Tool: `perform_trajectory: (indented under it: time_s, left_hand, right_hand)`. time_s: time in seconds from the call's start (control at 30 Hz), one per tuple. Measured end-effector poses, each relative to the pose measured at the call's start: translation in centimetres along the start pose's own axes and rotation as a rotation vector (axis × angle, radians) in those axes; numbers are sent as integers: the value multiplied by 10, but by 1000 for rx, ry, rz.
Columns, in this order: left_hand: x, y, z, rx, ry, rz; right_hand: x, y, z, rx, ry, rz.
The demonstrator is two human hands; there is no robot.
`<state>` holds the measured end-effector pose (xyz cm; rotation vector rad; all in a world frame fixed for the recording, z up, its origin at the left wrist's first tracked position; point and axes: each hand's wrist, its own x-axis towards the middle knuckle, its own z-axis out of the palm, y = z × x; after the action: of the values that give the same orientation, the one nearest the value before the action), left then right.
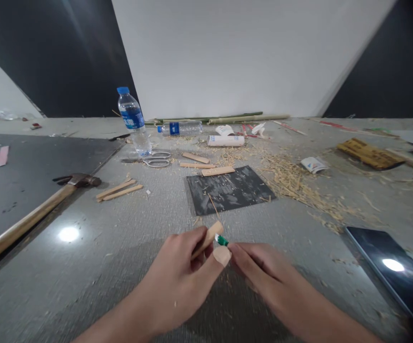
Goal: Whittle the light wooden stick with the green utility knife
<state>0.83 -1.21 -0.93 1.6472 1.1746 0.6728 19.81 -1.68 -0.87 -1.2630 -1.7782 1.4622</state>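
Note:
Wrapped around a short flat strip of bamboo point(209, 238), my left hand point(183, 276) has the strip's far end pointing up and away. My right hand point(263, 271) grips a small green craft knife point(222, 240); most of its handle is hidden in the fingers. The knife's pale tip meets the near side of the strip close to its far end. My left thumb lies against the knife, beside the right fingertips. Just beyond the hands is a black sheet of sandpaper point(231, 190), with another bamboo strip point(218, 171) across its far edge.
A claw hammer point(81, 180) and two bamboo strips point(118, 190) lie left. Scissors point(152, 159) rest by an upright water bottle point(133, 119); another bottle point(185, 127) lies behind. Shavings point(295, 183) spread right, near a phone point(388, 267) and a yellow-brown packet point(368, 153).

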Motion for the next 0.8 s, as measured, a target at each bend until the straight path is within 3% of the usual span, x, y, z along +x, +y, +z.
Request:
perform_trajectory:
  time_s: [0.2,0.33,0.47,0.63,0.8]
  left_hand:
    - [2,-3,-2,91,52,7]
    - [1,-1,2,122,81,-46]
    - [-2,5,3,15,18,-86]
    - [-1,5,0,9,12,-53]
    - [-2,2,1,-35,-14,-6]
  right_hand:
    - [0,13,2,-20,58,31]
    - [6,20,-4,93,170,142]
    - [6,19,-11,130,257,142]
    - [-2,5,-2,-23,190,-12]
    - [-2,-2,3,1,43,-70]
